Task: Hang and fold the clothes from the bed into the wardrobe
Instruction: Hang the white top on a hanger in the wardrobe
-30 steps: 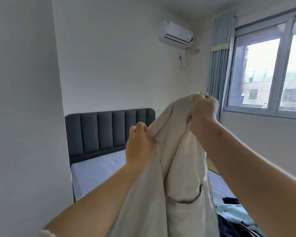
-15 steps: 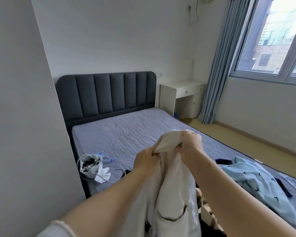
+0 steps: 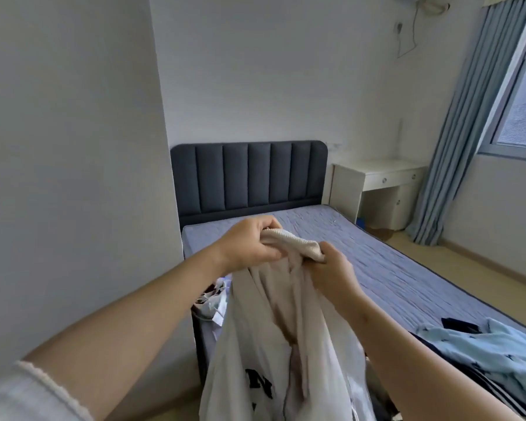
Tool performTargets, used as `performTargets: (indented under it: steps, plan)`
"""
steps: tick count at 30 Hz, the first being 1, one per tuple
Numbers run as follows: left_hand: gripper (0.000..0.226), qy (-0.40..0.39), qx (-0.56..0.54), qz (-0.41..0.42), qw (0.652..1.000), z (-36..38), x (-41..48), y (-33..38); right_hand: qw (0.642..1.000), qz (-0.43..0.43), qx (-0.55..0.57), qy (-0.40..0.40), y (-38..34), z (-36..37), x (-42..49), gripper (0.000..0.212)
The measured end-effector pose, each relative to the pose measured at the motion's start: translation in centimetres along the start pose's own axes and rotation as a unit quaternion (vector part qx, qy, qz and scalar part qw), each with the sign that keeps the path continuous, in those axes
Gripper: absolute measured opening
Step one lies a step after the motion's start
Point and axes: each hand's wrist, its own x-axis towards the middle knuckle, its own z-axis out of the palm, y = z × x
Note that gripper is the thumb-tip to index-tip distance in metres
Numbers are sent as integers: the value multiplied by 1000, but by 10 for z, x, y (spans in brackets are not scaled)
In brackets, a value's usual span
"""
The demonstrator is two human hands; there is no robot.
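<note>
A cream-white garment (image 3: 283, 335) with dark letters near its lower part hangs in front of me over the bed's foot. My left hand (image 3: 251, 243) grips one end of its ribbed top edge, and my right hand (image 3: 331, 268) grips the other end, a short span of ribbing stretched between them. The bed (image 3: 392, 268) has a bare blue-grey quilted mattress. A light blue patterned garment (image 3: 492, 350) lies on it at the right over dark clothes (image 3: 456, 323). The wardrobe is out of view.
A small heap of white and patterned items (image 3: 213, 302) lies at the mattress's left edge, partly behind the garment. A dark padded headboard (image 3: 249, 177), a white bedside desk (image 3: 377, 189), a blue curtain (image 3: 456, 147) and a window stand beyond. A wall (image 3: 73, 177) closes the left side.
My hands came down from head height to above the mattress with the garment. They have drawn apart, showing the ribbed edge between them. The view tilted downward, then slightly up.
</note>
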Motion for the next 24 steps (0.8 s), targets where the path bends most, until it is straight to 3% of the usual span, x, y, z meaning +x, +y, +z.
performTargets:
  steps: [2, 5, 7, 10, 14, 19, 24]
  plan:
    - [20, 20, 94, -11, 995, -24, -18, -7, 990, 8, 135, 25, -31, 8, -1, 7]
    - [9, 96, 132, -33, 986, -55, -50, -26, 974, -61, 212, 43, -89, 23, -7, 17]
    - [6, 165, 112, -78, 977, -79, -75, -42, 962, -113, 250, 17, -132, 40, -20, 24]
    - [22, 217, 157, -152, 951, -119, -128, -70, 940, -145, 305, -42, -186, 71, -53, 27]
    - [27, 310, 196, -258, 894, -164, -233, -107, 902, -187, 375, -109, -254, 110, -111, 32]
    - [17, 474, 167, -364, 784, -221, -368, -119, 840, -217, 456, -201, -343, 169, -208, 35]
    - [18, 477, 249, -460, 706, -266, -513, -116, 806, -175, 510, -245, -406, 223, -298, 36]
